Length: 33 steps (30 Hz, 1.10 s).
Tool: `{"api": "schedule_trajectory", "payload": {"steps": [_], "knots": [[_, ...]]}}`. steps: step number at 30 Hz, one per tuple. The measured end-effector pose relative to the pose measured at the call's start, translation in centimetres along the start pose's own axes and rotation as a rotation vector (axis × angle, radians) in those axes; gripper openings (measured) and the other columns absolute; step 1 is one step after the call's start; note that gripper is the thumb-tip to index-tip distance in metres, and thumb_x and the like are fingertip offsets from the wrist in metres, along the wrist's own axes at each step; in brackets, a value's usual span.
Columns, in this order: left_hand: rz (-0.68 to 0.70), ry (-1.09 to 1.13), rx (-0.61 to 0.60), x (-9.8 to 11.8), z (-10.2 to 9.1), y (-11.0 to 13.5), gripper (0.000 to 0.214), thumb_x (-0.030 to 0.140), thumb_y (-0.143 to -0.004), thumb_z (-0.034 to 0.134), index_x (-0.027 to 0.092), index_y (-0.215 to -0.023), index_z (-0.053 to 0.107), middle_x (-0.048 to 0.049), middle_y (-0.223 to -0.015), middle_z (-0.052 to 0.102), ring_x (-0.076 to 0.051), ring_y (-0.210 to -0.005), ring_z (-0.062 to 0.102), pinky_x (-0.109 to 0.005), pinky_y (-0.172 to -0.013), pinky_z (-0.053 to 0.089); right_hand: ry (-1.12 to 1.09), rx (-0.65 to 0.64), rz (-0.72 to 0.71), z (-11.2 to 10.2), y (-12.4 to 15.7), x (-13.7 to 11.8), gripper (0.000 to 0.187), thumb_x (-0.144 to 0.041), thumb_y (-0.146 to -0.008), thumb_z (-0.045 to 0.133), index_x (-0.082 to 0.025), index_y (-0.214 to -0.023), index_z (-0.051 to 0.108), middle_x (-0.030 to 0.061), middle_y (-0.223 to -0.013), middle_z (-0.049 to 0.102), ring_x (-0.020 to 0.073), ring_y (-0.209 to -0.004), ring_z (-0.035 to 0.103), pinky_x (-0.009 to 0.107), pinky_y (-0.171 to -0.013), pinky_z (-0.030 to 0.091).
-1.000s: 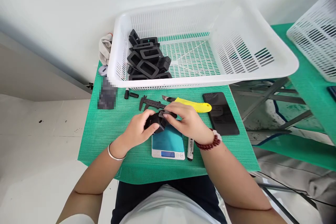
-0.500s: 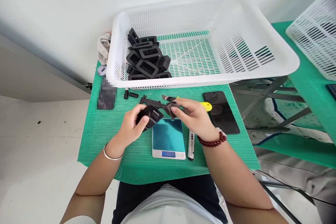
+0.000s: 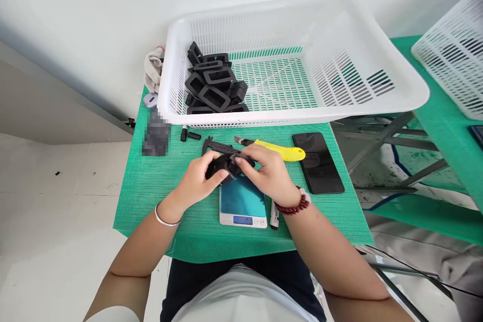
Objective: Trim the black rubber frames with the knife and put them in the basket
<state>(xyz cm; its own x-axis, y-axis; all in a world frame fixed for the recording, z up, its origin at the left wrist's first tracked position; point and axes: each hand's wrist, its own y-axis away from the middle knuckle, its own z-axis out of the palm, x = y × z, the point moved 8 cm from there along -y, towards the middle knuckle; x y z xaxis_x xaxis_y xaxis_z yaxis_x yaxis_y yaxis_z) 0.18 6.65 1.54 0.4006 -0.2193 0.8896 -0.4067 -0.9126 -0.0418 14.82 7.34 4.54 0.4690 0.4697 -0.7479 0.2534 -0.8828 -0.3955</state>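
My left hand (image 3: 198,179) is closed around a black plastic part (image 3: 223,167) with a raised block on it, like the black frames in the basket. My right hand (image 3: 268,171) pinches a small dark grey piece (image 3: 241,157) that meets the part; fingers hide much of both, and I cannot tell the piece's kind. Beneath the hands lies a kitchen-type digital scale (image 3: 243,201) with a blue-green plate. Behind them are a black caliper (image 3: 219,147) and a yellow-handled utility knife (image 3: 281,151). A white marker (image 3: 274,215) is partly under my right wrist.
A large white basket (image 3: 294,116) stands at the back, with several black frames (image 3: 215,96) heaped at its left. A black phone (image 3: 320,163) lies on the right of the green-covered table (image 3: 143,206). A marker cap (image 3: 194,136) and a cloth (image 3: 153,70) are at the left; another basket (image 3: 449,55) is far right.
My hands have come together: the right moved left, bringing the small grey piece against the black part. The knife's yellow handle now shows more fully.
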Motion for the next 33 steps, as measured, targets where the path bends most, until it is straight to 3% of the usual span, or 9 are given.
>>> {"api": "schedule_trajectory", "payload": {"steps": [4, 7, 10, 12, 17, 21, 26, 29, 33], "knots": [[-0.044, 0.235, 0.100, -1.0, -0.6, -0.1, 0.045, 0.061, -0.084, 0.050, 0.019, -0.100, 0.054, -0.0037, -0.084, 0.060, -0.014, -0.070, 0.055, -0.023, -0.056, 0.041, 0.102, 0.176, 0.171, -2.2, 0.0, 2.6, 0.020, -0.030, -0.090, 0.052, -0.020, -0.077, 0.062, 0.0025, -0.073, 0.065, 0.0160, -0.068, 0.059, 0.030, -0.063, 0.047], [-0.101, 0.439, 0.152, -2.1, -0.9, -0.2, 0.046, 0.063, -0.084, 0.049, 0.020, -0.101, 0.052, -0.0010, -0.079, 0.055, -0.009, -0.057, 0.050, -0.020, -0.045, 0.037, 0.238, 0.212, 0.243, -3.2, -0.2, 4.2, 0.018, -0.031, -0.088, 0.053, -0.019, -0.089, 0.066, 0.0070, -0.087, 0.067, 0.0205, -0.080, 0.062, 0.035, -0.073, 0.050], [-0.113, 0.637, 0.173, -2.7, -1.1, -0.6, 0.042, 0.058, -0.082, 0.056, 0.022, -0.101, 0.049, 0.0016, -0.077, 0.052, -0.007, -0.051, 0.048, -0.019, -0.040, 0.036, 0.372, 0.288, 0.218, -4.6, -0.1, 4.1, 0.025, -0.033, -0.087, 0.054, -0.018, -0.105, 0.063, 0.0119, -0.105, 0.063, 0.0234, -0.094, 0.061, 0.040, -0.084, 0.049], [-0.124, 0.744, 0.190, -3.0, -1.2, -0.8, 0.039, 0.053, -0.080, 0.063, 0.023, -0.100, 0.049, 0.0011, -0.082, 0.054, -0.008, -0.056, 0.052, -0.019, -0.042, 0.040, 0.428, 0.324, 0.225, -5.5, 0.5, 3.5, 0.024, -0.034, -0.088, 0.053, -0.019, -0.103, 0.061, 0.0090, -0.094, 0.063, 0.0209, -0.085, 0.061, 0.037, -0.077, 0.049], [-0.167, 0.888, 0.268, -3.4, -2.0, -0.8, 0.040, 0.050, -0.078, 0.066, 0.025, -0.104, 0.049, -0.0015, -0.097, 0.058, -0.011, -0.071, 0.061, -0.020, -0.049, 0.049, 0.555, 0.088, 0.369, -5.2, 4.6, 3.2, 0.024, -0.042, -0.090, 0.050, -0.021, -0.080, 0.053, -0.0052, -0.049, 0.044, 0.0118, -0.042, 0.041, 0.026, -0.044, 0.027], [-0.191, 0.878, 0.334, -3.6, -2.5, -0.6, 0.039, 0.050, -0.079, 0.065, 0.024, -0.103, 0.048, -0.0014, -0.097, 0.058, -0.009, -0.069, 0.060, -0.018, -0.048, 0.050, 0.592, -0.184, 0.311, -2.7, 9.0, 2.9, 0.020, -0.038, -0.091, 0.048, -0.021, -0.081, 0.046, -0.0050, -0.052, 0.047, 0.0125, -0.041, 0.044, 0.026, -0.042, 0.024], [-0.219, 0.866, 0.352, -3.9, -2.4, -0.5, 0.040, 0.051, -0.079, 0.066, 0.024, -0.101, 0.047, 0.0002, -0.092, 0.059, -0.007, -0.061, 0.056, -0.015, -0.044, 0.047, 0.562, -0.234, 0.258, -2.6, 11.1, 2.1, 0.011, -0.027, -0.091, 0.047, -0.019, -0.098, 0.051, -0.0028, -0.060, 0.054, 0.0138, -0.045, 0.048, 0.027, -0.042, 0.029], [-0.225, 0.873, 0.313, -3.8, -2.0, -0.5, 0.038, 0.050, -0.078, 0.066, 0.023, -0.099, 0.049, 0.0022, -0.085, 0.059, -0.007, -0.060, 0.057, -0.016, -0.043, 0.047, 0.418, -0.144, 0.140, -3.6, 10.1, 0.4, 0.025, -0.019, -0.092, 0.045, -0.021, -0.114, 0.055, -0.0007, -0.068, 0.059, 0.0136, -0.053, 0.054, 0.027, -0.047, 0.038], [-0.230, 0.908, 0.280, -3.5, -1.7, -0.4, 0.037, 0.042, -0.076, 0.070, 0.023, -0.101, 0.051, 0.0016, -0.088, 0.062, -0.009, -0.068, 0.062, -0.019, -0.050, 0.053, 0.056, 0.184, 0.025, -5.9, 8.1, -2.1, 0.039, -0.017, -0.092, 0.045, -0.029, -0.128, 0.050, 0.0043, -0.087, 0.066, 0.0203, -0.081, 0.066, 0.034, -0.066, 0.052]]}}
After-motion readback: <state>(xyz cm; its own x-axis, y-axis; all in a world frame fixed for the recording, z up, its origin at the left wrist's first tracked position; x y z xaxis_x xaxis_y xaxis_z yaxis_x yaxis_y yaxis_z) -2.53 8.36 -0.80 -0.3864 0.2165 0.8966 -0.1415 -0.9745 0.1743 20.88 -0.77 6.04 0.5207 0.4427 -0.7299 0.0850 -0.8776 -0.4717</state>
